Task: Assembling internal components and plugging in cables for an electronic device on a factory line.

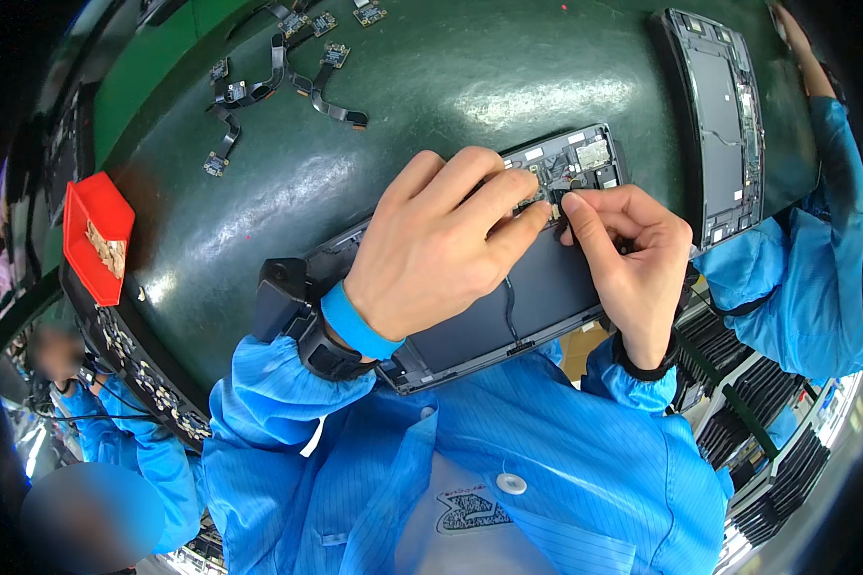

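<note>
An opened tablet-like device lies at a slant near the table's front edge, with a dark flat panel and a black cable across it. Along its far side runs a circuit board with small pale labels. My left hand, a blue band at its wrist, reaches over the device from the left. Its fingers are curled and its thumb and forefinger come together over the board; what they hold is hidden. From the right, my right hand pinches a small dark part at the board with thumb and forefinger, close to the left fingertips.
Several black flex cables with small boards lie at the far left. A red bin stands at the left edge beside a dark tray of small parts. Another opened device lies at right, near a co-worker's blue sleeve.
</note>
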`<action>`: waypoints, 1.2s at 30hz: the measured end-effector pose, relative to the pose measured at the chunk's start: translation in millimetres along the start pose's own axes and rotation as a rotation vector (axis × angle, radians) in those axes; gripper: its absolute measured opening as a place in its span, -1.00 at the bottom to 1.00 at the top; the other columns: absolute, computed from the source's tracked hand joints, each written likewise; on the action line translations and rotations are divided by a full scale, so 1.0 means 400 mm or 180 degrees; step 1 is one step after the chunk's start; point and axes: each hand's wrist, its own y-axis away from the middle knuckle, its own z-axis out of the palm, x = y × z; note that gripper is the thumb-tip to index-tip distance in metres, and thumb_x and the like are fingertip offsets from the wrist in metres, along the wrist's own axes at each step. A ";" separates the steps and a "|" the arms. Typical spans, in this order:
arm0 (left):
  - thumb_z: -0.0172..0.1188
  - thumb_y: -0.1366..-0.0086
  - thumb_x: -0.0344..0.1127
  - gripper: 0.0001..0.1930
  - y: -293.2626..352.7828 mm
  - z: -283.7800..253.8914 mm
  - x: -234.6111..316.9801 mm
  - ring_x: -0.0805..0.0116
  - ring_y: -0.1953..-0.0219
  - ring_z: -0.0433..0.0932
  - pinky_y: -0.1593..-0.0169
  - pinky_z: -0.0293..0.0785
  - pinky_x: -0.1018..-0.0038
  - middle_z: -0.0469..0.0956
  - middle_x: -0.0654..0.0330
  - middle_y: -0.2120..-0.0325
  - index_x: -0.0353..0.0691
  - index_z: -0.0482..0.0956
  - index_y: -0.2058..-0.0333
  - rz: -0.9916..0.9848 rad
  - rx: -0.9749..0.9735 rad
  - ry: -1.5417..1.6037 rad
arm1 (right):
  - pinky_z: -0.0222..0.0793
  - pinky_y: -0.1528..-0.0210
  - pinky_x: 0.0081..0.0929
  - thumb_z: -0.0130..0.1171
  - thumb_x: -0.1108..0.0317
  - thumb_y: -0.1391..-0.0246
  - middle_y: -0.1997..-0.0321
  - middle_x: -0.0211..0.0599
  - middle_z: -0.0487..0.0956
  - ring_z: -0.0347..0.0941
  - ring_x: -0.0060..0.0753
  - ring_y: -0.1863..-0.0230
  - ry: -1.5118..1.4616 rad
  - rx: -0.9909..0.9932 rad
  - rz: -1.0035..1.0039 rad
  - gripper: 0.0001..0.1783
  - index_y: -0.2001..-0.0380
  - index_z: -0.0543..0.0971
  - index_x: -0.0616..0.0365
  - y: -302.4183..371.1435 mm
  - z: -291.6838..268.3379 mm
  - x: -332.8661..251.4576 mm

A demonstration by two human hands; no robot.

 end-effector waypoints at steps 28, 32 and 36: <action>0.37 0.04 -0.40 -0.71 -0.005 0.004 0.005 0.38 0.16 0.56 0.27 0.40 0.39 0.59 0.42 0.26 -0.09 0.79 0.25 -0.0075 0.0007 -0.0032 | 0.47 0.36 -0.67 0.32 0.52 -0.22 0.51 -0.28 0.71 0.64 -0.63 0.43 0.0303 -0.0236 -0.0107 -0.90 0.34 0.68 0.37 -0.011 -0.008 -0.005; 0.38 0.03 -0.39 -0.71 -0.008 0.007 0.004 0.40 0.17 0.55 0.27 0.39 0.39 0.58 0.43 0.27 -0.08 0.79 0.25 -0.0090 0.0007 -0.0047 | 0.47 0.36 -0.67 0.31 0.52 -0.22 0.50 -0.28 0.71 0.64 -0.63 0.43 0.0280 -0.0245 -0.0168 -0.90 0.34 0.68 0.37 -0.016 -0.008 -0.004; 0.36 0.03 -0.38 -0.68 -0.012 -0.007 0.014 0.41 0.16 0.54 0.27 0.36 0.40 0.58 0.44 0.25 -0.06 0.77 0.21 -0.0184 -0.0141 -0.0152 | 0.47 0.36 -0.66 0.31 0.52 -0.23 0.49 -0.27 0.72 0.64 -0.63 0.42 0.0272 -0.0365 -0.0204 -0.90 0.34 0.68 0.37 -0.021 -0.012 -0.003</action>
